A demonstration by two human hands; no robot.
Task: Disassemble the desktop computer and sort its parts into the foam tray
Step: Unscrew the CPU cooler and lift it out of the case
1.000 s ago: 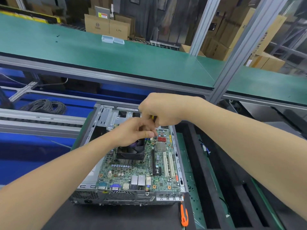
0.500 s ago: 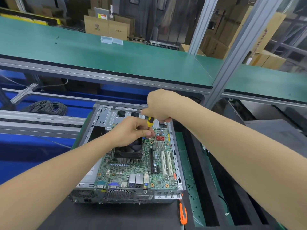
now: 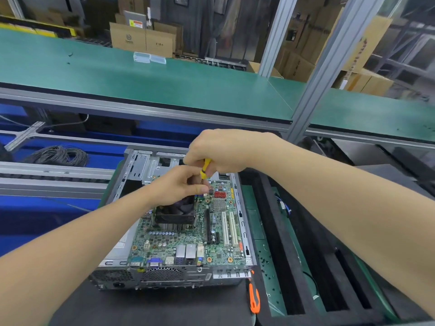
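Slipping is risked: the yellow-handled screwdriver (image 3: 205,169) is gripped by the right hand (image 3: 221,149), its shaft pinched by the left hand (image 3: 179,184), so the green motherboard (image 3: 188,245) could be gouged.

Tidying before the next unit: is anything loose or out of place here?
Small dark bits, likely screws, lie scattered loose on the green strip right of the case. An orange-handled tool lies by its near corner.
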